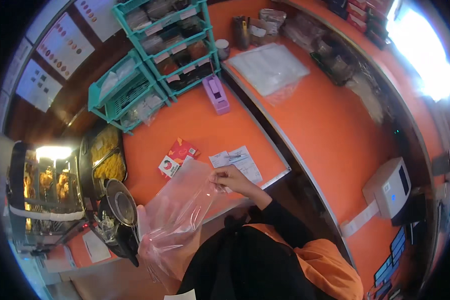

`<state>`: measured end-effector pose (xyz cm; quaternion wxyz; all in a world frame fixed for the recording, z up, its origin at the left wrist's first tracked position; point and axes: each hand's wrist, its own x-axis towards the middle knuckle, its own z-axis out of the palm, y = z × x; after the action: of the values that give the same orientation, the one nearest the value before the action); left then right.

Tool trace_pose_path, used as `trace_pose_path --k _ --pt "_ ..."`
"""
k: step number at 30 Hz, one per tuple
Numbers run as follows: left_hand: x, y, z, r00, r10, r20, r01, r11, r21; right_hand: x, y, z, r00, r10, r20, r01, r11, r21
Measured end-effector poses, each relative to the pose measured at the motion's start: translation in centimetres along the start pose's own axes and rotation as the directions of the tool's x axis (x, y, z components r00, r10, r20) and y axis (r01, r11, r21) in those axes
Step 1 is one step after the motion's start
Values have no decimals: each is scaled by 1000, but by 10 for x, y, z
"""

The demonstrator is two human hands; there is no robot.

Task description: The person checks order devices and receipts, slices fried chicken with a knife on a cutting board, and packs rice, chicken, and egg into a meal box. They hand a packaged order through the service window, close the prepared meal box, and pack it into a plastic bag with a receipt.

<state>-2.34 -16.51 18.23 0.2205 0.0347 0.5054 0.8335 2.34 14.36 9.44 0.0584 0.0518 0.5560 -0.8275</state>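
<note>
Right hand (231,178) pinching a clear plastic bag (177,227), lower centre!
Left hand (159,207) blurs behind the plastic, its grip impossible to tell; beyond, a red card (183,149) and paper slips (246,167) lie mid-frame on the orange surface (165,122).

Sleeve (287,220): black, long, right arm. Garment (330,265): orange, loose. Front covering (235,270): black, possibly an apron.
</note>
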Motion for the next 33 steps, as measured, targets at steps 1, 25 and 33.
trace_pose_path --k 1,25,33 --pt "4 1 -2 1000 -11 14 11 1000 15 -6 10 -2 1000 -6 -26 6 1000 2" --pt "40 -70 29 952 -218 215 -47 589 806 -32 14 16 992 81 -96 -118 866 -485" --pt "27 -36 76 891 -375 254 90 696 712 -31 -17 86 984 -109 140 165 845 -508"
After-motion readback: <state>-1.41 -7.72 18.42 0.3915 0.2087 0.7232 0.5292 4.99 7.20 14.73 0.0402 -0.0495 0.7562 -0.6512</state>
